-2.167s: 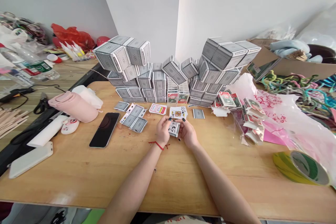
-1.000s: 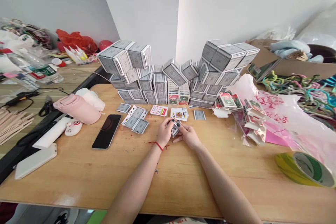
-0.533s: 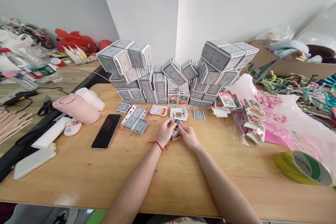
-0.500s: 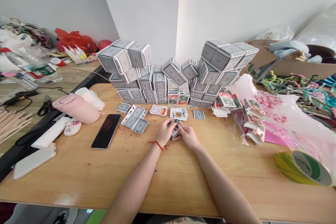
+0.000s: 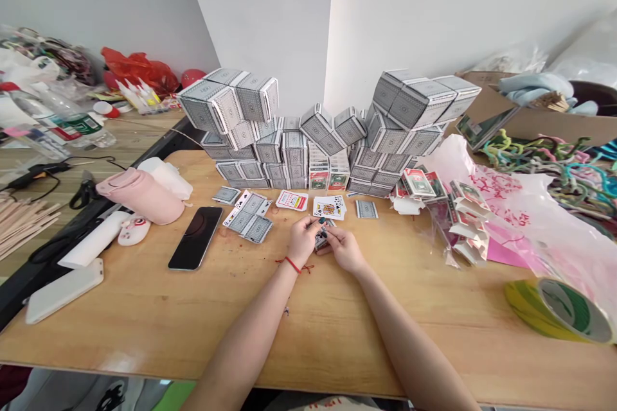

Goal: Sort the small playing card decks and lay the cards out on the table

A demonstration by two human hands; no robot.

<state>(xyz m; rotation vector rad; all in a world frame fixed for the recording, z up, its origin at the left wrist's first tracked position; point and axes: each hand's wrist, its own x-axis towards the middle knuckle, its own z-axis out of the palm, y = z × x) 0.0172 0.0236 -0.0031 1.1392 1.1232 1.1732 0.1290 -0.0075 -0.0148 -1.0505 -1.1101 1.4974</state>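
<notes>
my left hand (image 5: 303,241) and right hand (image 5: 347,249) both pinch these cards (image 5: 321,241) — an uneven squeeze could bend them or let one slip toward the face-up king (image 5: 328,207)

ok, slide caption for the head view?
Left hand and right hand hold playing cards before stacked card-patterned blocks.
</notes>
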